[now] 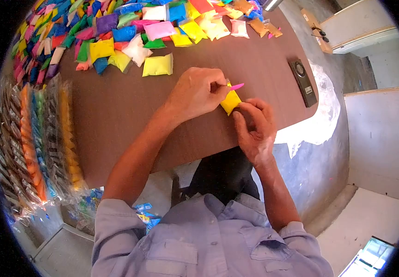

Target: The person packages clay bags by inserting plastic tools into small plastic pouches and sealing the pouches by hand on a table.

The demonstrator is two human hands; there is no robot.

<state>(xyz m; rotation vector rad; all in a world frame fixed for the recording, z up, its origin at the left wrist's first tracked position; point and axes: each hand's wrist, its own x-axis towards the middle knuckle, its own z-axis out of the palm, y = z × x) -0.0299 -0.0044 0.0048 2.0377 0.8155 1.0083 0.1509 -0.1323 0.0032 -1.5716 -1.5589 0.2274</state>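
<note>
A small yellow packet (pixel 231 101), like a pouch of soft modelling clay, is between my hands above the near part of the brown table (pixel 130 115). My left hand (pixel 200 92) is closed over its upper end. From those fingers a thin pink plastic tool (pixel 237 86) with a pointed tip sticks out to the right, across the packet. My right hand (pixel 257 122) pinches the packet's lower right corner between thumb and fingers. How the left fingertips grip is partly hidden behind the knuckles.
Many coloured packets (pixel 158 30) are heaped along the table's far side. Long clear bags (pixel 33 143) of twisted coloured pieces hang over the left edge. A black device (pixel 303 83) lies at the right edge, with clear plastic sheeting (pixel 317 115) beyond it.
</note>
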